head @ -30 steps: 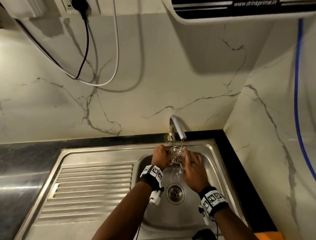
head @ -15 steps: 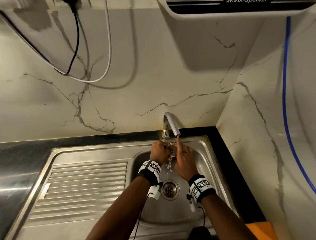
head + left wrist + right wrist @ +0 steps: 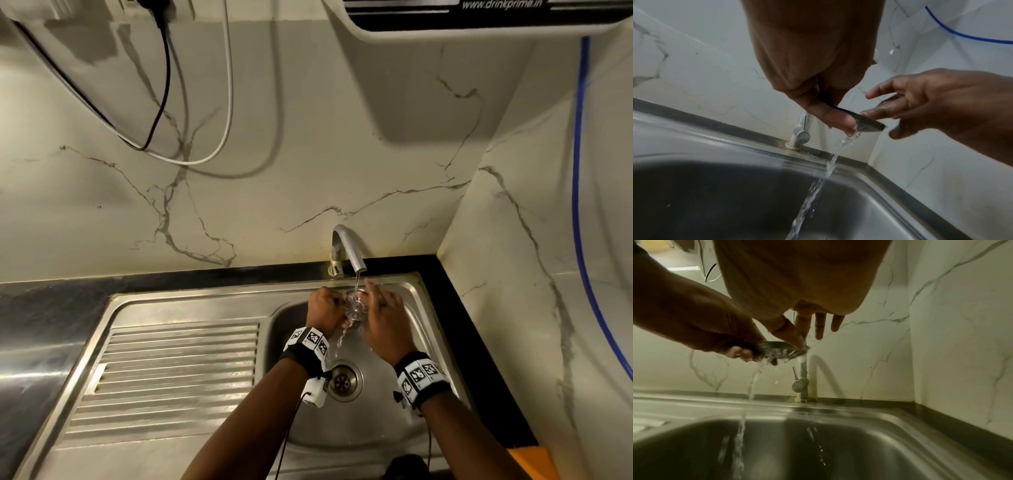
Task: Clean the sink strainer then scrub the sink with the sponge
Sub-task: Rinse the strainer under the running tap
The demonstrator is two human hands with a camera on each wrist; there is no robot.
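The round metal sink strainer (image 3: 355, 305) (image 3: 867, 124) (image 3: 782, 349) is held under the running tap (image 3: 349, 251) above the steel sink (image 3: 387, 442). My left hand (image 3: 325, 308) (image 3: 830, 116) grips its left rim with curled fingers. My right hand (image 3: 382, 308) (image 3: 803, 331) has straight, spread fingers; the thumb and a fingertip touch the strainer's right edge. Water runs through the strainer and falls into the bowl toward the open drain (image 3: 343, 380). No sponge is in view.
A ribbed draining board (image 3: 171, 373) lies left of the bowl. The tap lever (image 3: 800, 385) stands at the back rim. Marble walls close the back and right; a blue tube (image 3: 582, 205) and cables (image 3: 191, 113) hang there. An orange object (image 3: 534, 466) shows at bottom right.
The strainer stayed under the water stream between both hands. My right fingers shifted over its edge, and the head view swayed slightly.
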